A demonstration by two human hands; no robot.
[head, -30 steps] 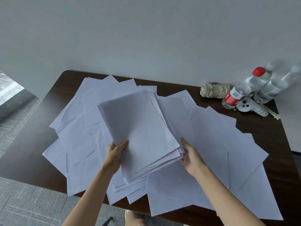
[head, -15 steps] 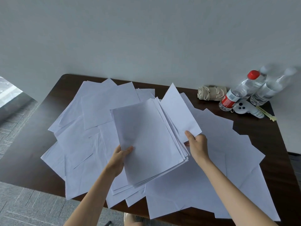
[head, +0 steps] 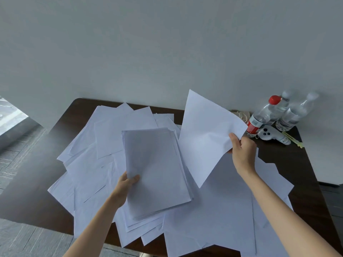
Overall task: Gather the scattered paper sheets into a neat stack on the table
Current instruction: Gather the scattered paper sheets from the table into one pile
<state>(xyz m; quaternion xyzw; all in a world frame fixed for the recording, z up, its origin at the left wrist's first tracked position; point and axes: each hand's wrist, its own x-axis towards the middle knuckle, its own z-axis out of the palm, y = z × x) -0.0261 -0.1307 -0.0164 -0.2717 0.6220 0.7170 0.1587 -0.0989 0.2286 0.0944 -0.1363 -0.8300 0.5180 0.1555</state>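
Head view: loose sheet (head: 206, 134) now higher

The right hand (head: 243, 153) has lifted one sheet (head: 206, 134) off the pile and now holds it up at the right of centre, tilted, covering part of the wall. The stack (head: 157, 171) in the left hand (head: 126, 186) has turned more upright in the frame.

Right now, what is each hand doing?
Left hand: grips the gathered stack at its left edge.
Right hand: pinches one raised sheet by its corner.
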